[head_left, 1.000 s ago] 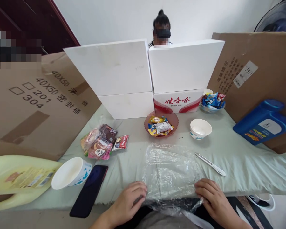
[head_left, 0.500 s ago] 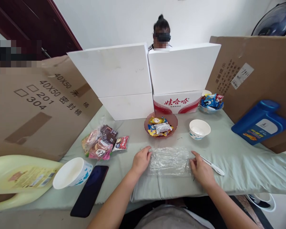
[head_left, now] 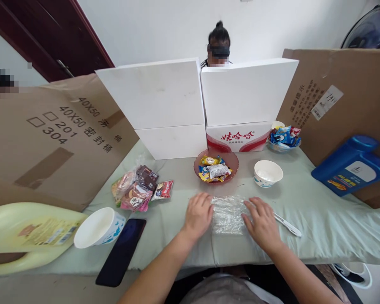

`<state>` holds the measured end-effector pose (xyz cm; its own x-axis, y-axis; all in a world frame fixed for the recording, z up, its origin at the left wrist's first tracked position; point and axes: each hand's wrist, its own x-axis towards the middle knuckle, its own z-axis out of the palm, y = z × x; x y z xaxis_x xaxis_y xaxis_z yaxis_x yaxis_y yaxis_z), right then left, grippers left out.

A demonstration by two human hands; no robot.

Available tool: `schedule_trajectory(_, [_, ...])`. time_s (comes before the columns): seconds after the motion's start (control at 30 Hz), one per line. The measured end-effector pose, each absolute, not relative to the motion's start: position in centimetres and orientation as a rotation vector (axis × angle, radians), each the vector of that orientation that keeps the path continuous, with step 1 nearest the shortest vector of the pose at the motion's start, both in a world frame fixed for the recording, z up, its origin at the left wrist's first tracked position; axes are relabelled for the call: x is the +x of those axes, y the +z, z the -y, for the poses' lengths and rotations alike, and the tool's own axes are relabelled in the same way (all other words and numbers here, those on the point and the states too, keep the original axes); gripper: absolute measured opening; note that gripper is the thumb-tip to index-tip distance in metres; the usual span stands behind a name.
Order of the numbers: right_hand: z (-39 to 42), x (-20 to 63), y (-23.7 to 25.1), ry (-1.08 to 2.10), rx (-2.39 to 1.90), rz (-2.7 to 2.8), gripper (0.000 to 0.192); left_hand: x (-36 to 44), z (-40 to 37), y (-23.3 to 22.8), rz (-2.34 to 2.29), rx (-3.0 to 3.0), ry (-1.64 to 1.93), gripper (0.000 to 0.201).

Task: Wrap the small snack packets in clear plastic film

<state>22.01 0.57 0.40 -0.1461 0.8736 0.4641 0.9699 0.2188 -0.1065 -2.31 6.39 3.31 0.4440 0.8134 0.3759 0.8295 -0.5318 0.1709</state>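
Both my forearms reach forward, bare. My left hand (head_left: 199, 214) is palm down with fingers loosely curled, and my right hand (head_left: 262, 222) lies flat, fingers spread, just beside it.

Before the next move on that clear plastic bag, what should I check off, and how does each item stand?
1. Both hands on the bag: left hand and right hand lie flat at either end of the bag. Ok.
2. Bag flat on the cloth: folded into a narrow, crinkled strip. Ok.
3. Pen apart from the bag: it lies right beside the right hand. Not ok.
4. Red dish of snacks apart from the bag: a gap shows. Ok.
5. Bag empty: cannot tell.
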Motion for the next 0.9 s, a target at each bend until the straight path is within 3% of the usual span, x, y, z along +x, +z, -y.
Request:
schedule_trajectory(0.13, [-1.9,19.6,-1.3,-0.112,-1.617,2.406,0.066,0.3,-5.3,1.1,1.381,-2.904,-0.318,0.057])
schedule_trajectory(0.27, [-2.5,19.1,-2.7,0.035,-1.735,2.433,0.077,0.4,-5.2,-0.8,1.474,-2.931,-0.167,0.065])
schedule_trajectory(0.37, [-2.0,20.2,-1.9,0.053,-1.709,2.418,0.074,-0.9,-5.0,-0.3,1.461,-2.912,-0.35,0.061])
schedule_trajectory(0.5, [0.5,23.9,-0.2,0.045,-1.578,2.33,0.065,-4.9,-4.0,1.8,1.371,-2.92,-0.649,0.038])
schedule_trajectory(0.7, [4.8,28.7,-0.7,0.216,-1.457,2.393,0.041,-11.2,-2.1,1.4,1.152,-3.117,-0.492,0.035])
schedule_trajectory(0.9, [5.9,28.6,-1.1,0.197,-1.446,2.334,0.024,-11.6,-1.9,0.1,1.101,-3.063,-0.629,0.026])
